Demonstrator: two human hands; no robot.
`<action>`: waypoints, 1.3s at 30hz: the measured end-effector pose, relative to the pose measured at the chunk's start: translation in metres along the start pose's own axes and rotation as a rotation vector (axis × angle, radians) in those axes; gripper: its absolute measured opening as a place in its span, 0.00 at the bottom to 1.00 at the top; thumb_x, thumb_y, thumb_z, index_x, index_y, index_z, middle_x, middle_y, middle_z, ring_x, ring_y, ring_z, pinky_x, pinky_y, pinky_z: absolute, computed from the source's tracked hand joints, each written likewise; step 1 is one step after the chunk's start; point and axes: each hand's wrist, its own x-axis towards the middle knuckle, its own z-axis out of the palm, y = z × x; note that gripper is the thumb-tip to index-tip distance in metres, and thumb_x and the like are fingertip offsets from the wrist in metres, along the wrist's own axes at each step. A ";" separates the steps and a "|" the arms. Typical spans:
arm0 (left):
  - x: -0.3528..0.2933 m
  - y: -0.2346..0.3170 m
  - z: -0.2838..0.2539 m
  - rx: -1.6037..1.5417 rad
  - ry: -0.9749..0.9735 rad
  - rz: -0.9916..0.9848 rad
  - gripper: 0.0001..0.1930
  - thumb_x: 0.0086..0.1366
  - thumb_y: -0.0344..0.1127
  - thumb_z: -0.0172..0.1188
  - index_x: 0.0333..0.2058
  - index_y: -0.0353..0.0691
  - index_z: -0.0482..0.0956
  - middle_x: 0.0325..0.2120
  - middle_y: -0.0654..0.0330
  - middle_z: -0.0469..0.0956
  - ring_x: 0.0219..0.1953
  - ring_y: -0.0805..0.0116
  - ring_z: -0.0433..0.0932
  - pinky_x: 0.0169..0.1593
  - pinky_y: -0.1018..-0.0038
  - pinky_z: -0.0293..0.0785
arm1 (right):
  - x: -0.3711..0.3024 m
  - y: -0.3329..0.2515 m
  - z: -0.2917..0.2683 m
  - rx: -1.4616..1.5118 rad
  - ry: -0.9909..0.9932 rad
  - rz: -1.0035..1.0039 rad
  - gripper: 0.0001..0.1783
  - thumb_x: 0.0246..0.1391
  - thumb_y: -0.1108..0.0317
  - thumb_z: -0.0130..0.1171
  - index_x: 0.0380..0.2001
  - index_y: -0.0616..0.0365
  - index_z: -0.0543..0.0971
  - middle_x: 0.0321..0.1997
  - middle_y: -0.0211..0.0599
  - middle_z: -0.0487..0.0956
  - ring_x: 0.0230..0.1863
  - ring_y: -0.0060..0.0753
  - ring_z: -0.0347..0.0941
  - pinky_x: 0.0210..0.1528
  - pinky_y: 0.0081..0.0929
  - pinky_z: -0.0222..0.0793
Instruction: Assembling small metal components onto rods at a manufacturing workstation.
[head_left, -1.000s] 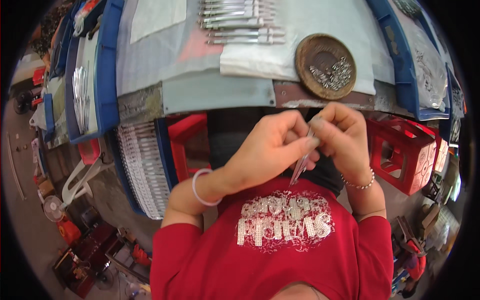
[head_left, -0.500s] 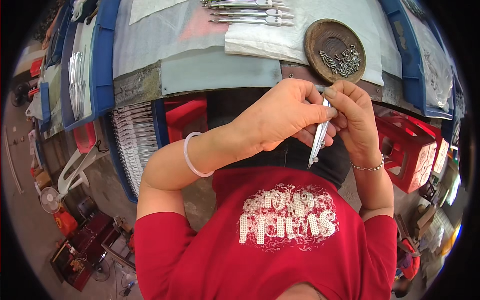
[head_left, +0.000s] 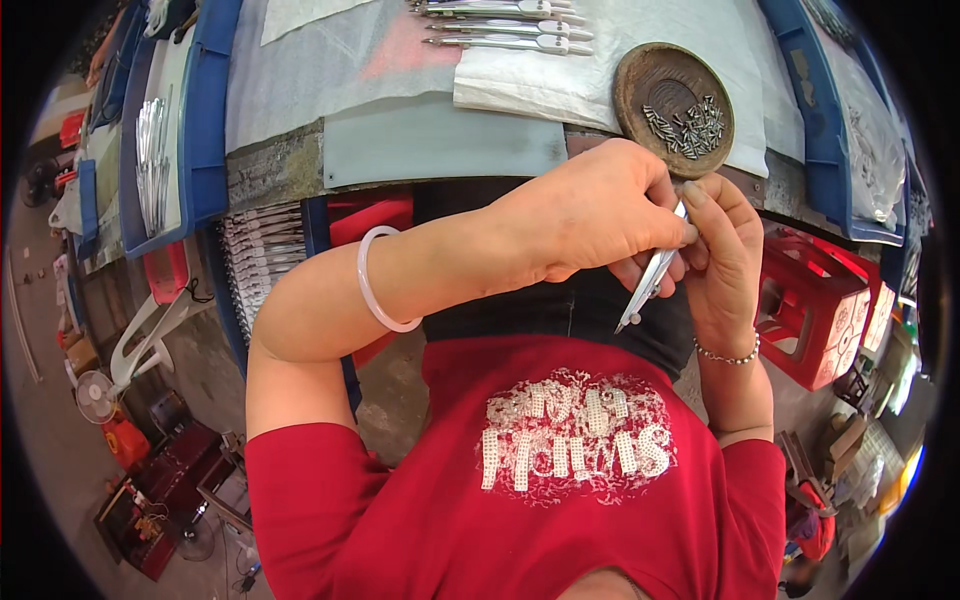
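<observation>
A silvery metal drawing compass (head_left: pixel 652 278) is held between my two hands, in front of the table edge, its legs pointing down and slightly left toward my body. My left hand (head_left: pixel 608 212), coming across from the left, pinches its upper part between thumb and fingers. My right hand (head_left: pixel 728 232) closes its thumb and fingers round the top end, where the detail is hidden. Just beyond the hands, a round brown dish (head_left: pixel 630 82) holds many small metal screws (head_left: pixel 692 128). Several similar compasses (head_left: pixel 512 38) lie in a row on the white cloth farther back.
A pale plate (head_left: pixel 440 142) lies at the table's front edge. Blue bins flank the table: the left bin (head_left: pixel 205 130) holds thin metal parts, the right bin (head_left: pixel 820 150) bagged parts. Under the left side is a tray of compasses (head_left: pixel 262 245). A red stool (head_left: pixel 815 310) stands at right.
My left elbow has swung outward to the left. Both hands and the compass have shifted slightly right, and the compass leans a little more. My grip stays much the same.
</observation>
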 end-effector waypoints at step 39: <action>0.023 0.037 0.031 0.646 -0.169 -0.073 0.09 0.54 0.30 0.51 0.21 0.30 0.67 0.19 0.54 0.78 0.23 0.69 0.79 0.26 0.77 0.75 | -0.027 0.024 -0.023 0.120 0.146 -0.255 0.09 0.59 0.67 0.47 0.27 0.58 0.68 0.17 0.26 0.68 0.10 0.13 0.57 0.10 0.12 0.57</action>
